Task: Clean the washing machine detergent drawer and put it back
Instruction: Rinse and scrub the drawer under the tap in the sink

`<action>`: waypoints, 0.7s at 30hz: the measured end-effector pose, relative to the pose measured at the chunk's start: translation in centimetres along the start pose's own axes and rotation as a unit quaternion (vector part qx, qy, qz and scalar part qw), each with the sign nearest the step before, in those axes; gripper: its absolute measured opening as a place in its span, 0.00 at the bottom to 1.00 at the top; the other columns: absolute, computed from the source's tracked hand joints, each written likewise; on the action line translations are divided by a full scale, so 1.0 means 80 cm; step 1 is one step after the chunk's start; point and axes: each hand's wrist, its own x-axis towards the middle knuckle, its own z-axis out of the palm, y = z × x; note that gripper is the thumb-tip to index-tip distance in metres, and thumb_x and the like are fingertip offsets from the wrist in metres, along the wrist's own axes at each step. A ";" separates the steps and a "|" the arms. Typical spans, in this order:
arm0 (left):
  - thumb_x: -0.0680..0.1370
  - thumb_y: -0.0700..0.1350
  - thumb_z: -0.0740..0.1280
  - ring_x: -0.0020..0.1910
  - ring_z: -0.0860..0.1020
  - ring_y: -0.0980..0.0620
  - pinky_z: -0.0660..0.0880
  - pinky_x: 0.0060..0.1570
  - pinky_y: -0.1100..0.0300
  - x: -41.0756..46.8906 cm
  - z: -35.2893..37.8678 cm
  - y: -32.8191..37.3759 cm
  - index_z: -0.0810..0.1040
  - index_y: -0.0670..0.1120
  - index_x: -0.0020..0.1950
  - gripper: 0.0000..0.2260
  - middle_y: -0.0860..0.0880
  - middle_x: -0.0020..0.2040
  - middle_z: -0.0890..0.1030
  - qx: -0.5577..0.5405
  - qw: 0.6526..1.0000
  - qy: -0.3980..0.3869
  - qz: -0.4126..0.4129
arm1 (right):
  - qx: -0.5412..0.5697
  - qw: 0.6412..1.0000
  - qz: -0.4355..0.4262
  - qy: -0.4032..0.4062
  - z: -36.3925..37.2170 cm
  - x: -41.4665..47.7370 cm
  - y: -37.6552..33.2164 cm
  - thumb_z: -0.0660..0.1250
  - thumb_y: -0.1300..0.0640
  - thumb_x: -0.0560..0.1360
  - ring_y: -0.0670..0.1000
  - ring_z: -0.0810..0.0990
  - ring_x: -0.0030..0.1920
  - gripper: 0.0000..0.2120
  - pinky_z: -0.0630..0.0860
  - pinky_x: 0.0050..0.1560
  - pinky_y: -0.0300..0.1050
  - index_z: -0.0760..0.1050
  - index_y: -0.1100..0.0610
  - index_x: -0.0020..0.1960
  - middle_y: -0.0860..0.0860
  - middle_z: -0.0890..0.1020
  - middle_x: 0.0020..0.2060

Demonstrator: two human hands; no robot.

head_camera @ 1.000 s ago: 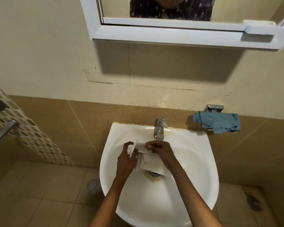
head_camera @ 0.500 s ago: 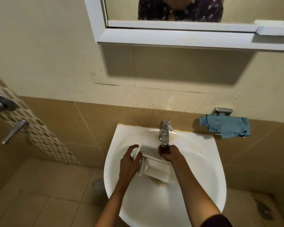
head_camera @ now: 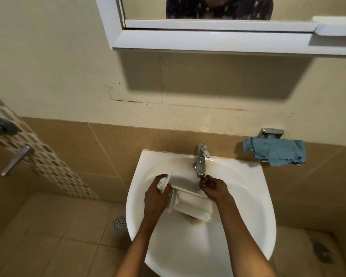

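Note:
The white detergent drawer [head_camera: 192, 203] lies tilted inside the white washbasin [head_camera: 246, 216], over the drain. My left hand [head_camera: 156, 198] grips the drawer's front panel at its left end. My right hand [head_camera: 213, 186] is at the drawer's far right corner, just under the chrome tap [head_camera: 201, 160], fingers curled toward the spout. I cannot tell whether it holds the drawer's edge or only touches it. No running water is plainly visible.
A blue cloth [head_camera: 276, 151] hangs on a metal holder right of the basin. A mirror cabinet [head_camera: 218, 39] juts out above. A wall valve handle [head_camera: 16, 159] sits at the left. A floor drain [head_camera: 120, 222] lies left of the basin.
The drawer has turned, its open compartments now facing up. My right hand left the drawer's top and moved up under the tap spout. My left hand kept its grip.

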 end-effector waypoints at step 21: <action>0.76 0.47 0.67 0.47 0.80 0.44 0.78 0.50 0.47 0.001 0.002 0.016 0.73 0.55 0.63 0.16 0.44 0.48 0.81 0.017 1.000 0.002 0.010 | -0.502 0.860 -0.088 0.040 -0.035 -0.063 -0.012 0.55 0.74 0.76 0.45 0.70 0.17 0.12 0.70 0.23 0.32 0.78 0.72 0.46 0.54 0.73 0.21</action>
